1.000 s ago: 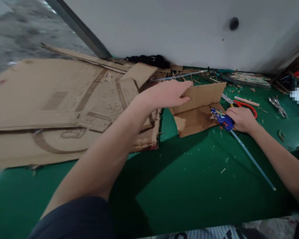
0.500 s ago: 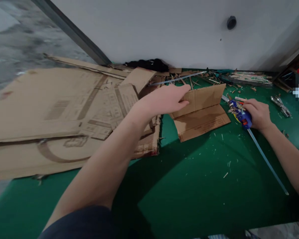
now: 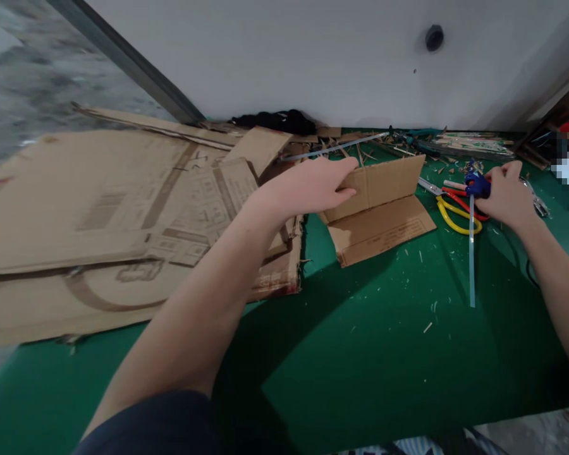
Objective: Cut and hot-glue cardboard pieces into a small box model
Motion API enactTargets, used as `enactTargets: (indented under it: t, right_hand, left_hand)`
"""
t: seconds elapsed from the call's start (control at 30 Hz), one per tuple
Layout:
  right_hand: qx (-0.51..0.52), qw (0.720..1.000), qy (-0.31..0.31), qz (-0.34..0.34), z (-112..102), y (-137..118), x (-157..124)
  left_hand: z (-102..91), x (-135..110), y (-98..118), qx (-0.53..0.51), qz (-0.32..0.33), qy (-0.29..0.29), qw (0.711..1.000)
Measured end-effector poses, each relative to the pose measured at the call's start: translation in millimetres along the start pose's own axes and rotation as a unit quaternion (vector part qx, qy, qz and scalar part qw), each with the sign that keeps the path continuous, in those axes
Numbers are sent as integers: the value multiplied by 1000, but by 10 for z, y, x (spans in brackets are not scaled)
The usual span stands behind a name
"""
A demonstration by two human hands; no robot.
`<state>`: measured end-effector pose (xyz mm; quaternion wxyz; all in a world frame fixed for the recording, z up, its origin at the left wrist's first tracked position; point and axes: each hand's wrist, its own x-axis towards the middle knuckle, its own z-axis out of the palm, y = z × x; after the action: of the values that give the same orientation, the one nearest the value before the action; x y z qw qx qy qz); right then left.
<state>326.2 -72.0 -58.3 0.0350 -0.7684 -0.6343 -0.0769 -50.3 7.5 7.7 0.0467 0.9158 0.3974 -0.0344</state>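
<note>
My left hand (image 3: pixel 329 183) pinches the upper left edge of a bent cardboard piece (image 3: pixel 393 183). One panel of the piece stands up and the other slopes down over the green table; a fold line runs between them. On the right, my right hand (image 3: pixel 507 193) is closed on a blue hot glue gun (image 3: pixel 478 186), whose handle is mostly hidden by the hand. A long clear glue stick (image 3: pixel 472 259) sticks out of it toward me. Beside and partly under the gun lie scissors (image 3: pixel 455 218) with yellow and red handles.
Large flattened cardboard sheets (image 3: pixel 76 196) cover the left of the green table (image 3: pixel 351 354). Cardboard scraps, a black cloth (image 3: pixel 275 121) and bundled thin sticks (image 3: pixel 474 144) lie along the white wall. A shiny metal tool (image 3: pixel 540 199) rests behind my right hand.
My right hand has carried the glue gun up and to the right and turned it, uncovering the scissors. My left hand keeps its hold on the cardboard piece.
</note>
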Motion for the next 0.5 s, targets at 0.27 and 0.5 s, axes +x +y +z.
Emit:
enactTargets:
  t: [0.27,0.5]
  right_hand:
    - [-12,996,-83,26,-150,242,76]
    - [-82,989,-103,60,-178,554,92]
  left_hand:
    - [-4,7,4,9,-6,-7,1000]
    - [27,29,-41,-5,2,-7,1000]
